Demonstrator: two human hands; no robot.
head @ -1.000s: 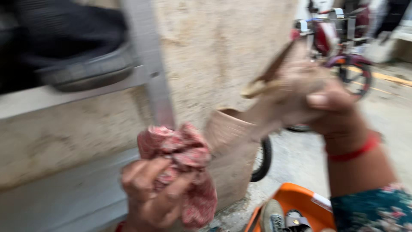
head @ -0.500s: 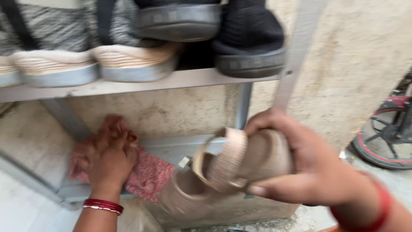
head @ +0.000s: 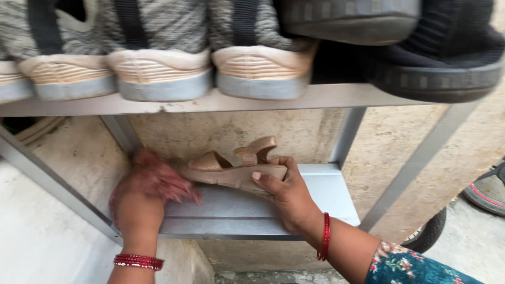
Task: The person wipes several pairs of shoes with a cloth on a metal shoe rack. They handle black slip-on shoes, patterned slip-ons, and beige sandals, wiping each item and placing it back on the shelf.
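Here the right hand [head: 286, 197] fingers grip a tan sandal [head: 234, 168] on the lower shelf [head: 326, 192]; beside it, the left hand [head: 139, 202] clutches a pink cloth [head: 163, 176].

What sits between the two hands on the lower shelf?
Head view: a red cloth under the left hand and bare grey shelf; right hand holds the sandal.
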